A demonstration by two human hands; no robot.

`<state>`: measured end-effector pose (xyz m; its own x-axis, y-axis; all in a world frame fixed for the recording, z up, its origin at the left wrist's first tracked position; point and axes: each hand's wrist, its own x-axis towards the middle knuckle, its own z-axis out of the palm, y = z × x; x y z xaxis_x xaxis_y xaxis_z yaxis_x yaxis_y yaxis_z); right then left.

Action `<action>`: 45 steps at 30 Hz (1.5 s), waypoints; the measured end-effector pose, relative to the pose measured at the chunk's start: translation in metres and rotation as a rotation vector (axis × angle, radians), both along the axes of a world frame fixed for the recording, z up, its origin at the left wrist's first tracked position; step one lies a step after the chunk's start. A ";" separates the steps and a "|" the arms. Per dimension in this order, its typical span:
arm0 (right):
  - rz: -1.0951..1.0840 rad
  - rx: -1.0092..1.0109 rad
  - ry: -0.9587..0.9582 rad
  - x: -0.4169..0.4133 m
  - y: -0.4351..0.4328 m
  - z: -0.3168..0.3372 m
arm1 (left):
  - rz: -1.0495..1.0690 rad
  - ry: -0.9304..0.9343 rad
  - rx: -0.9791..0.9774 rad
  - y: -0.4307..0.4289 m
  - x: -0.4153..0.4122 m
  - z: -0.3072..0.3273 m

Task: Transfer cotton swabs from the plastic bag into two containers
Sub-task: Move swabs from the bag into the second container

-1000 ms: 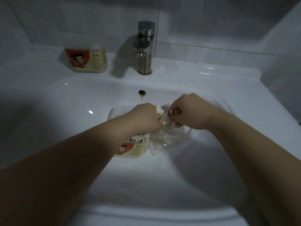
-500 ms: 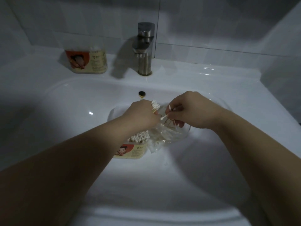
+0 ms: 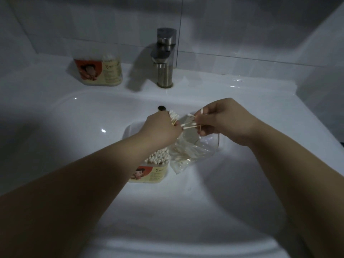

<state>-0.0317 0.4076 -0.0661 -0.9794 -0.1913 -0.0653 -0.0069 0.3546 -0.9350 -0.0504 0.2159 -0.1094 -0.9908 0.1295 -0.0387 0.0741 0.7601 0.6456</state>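
Two hands, left (image 3: 161, 128) and right (image 3: 223, 121), each tight around cotton swabs (image 3: 189, 125); cartoon-face container (image 3: 150, 175) label, writing illegible.

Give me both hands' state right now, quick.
Left hand: closed, gripping a bunch of cotton swabs.
Right hand: closed, pinching a few loose cotton swabs.

White ceramic basin (image 3: 78, 116); steel faucet (image 3: 164, 58) at back; pale tiled wall (image 3: 93, 25); light dim, apparently pooled mid-basin.

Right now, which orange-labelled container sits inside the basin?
The swab-packed container beside the clear bag; the other container stands on the ledge by the metal faucet.
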 end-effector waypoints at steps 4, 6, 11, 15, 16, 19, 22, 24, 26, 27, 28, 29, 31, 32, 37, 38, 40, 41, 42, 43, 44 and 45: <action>-0.029 -0.108 -0.017 -0.002 0.002 0.001 | 0.068 -0.067 0.256 0.003 0.000 0.003; -0.041 -0.170 -0.029 -0.002 0.002 0.000 | 0.048 -0.102 0.372 0.005 0.002 0.004; -0.106 -0.401 -0.062 -0.007 0.001 -0.003 | -0.094 -0.215 0.675 0.008 0.007 0.009; -0.135 -0.495 -0.100 -0.006 0.000 -0.002 | -0.058 -0.268 0.895 0.012 0.006 0.007; -0.138 -0.502 -0.106 -0.006 0.000 -0.001 | -0.042 -0.275 0.938 0.013 0.006 0.007; -0.137 -0.516 -0.120 -0.004 -0.004 -0.001 | -0.020 -0.281 1.074 0.014 0.007 0.009; -0.114 -0.522 -0.142 -0.002 -0.008 -0.002 | 0.028 -0.241 1.140 0.018 0.006 0.009; -0.105 -0.526 -0.164 0.000 -0.011 -0.002 | 0.075 -0.230 1.155 0.019 0.005 0.008; -0.111 -0.526 -0.173 0.001 -0.013 -0.001 | 0.118 -0.220 1.175 0.020 0.004 0.008; -0.114 -0.528 -0.174 0.001 -0.014 0.000 | 0.143 -0.205 1.182 0.020 0.004 0.009; -0.117 -0.532 -0.176 0.002 -0.015 0.001 | 0.169 -0.185 1.186 0.020 0.004 0.010; -0.120 -0.535 -0.181 0.002 -0.015 0.002 | 0.191 -0.163 1.184 0.019 0.004 0.011; -0.126 -0.537 -0.197 0.003 -0.016 0.005 | 0.217 -0.130 1.177 0.020 0.004 0.012; -0.124 -0.535 -0.207 0.003 -0.016 0.005 | 0.231 -0.120 1.174 0.020 0.004 0.013; -0.105 -0.470 -0.263 0.006 -0.016 0.005 | 0.335 -0.098 1.207 0.017 0.004 0.018; -0.109 -0.451 -0.268 0.006 -0.016 0.004 | 0.348 -0.097 1.239 0.015 0.003 0.021; -0.114 -0.426 -0.276 0.006 -0.016 0.004 | 0.368 -0.099 1.328 0.011 -0.001 0.026; -0.114 -0.417 -0.276 0.006 -0.016 0.004 | 0.382 -0.101 1.342 0.009 -0.002 0.028; -0.111 -0.413 -0.274 0.007 -0.016 0.004 | 0.397 -0.104 1.335 0.008 -0.003 0.028; -0.106 -0.416 -0.271 0.007 -0.017 0.005 | 0.407 -0.110 1.323 0.007 -0.003 0.028; -0.100 -0.426 -0.267 0.007 -0.017 0.006 | 0.411 -0.114 1.310 0.007 -0.002 0.027; -0.095 -0.442 -0.265 0.007 -0.017 0.008 | 0.404 -0.112 1.283 0.007 -0.002 0.025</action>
<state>-0.0243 0.3905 -0.0585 -0.9546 -0.1679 -0.2459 0.2627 -0.0866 -0.9610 -0.0523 0.2224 -0.0845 -0.9675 -0.1623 -0.1940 -0.1092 -0.4239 0.8991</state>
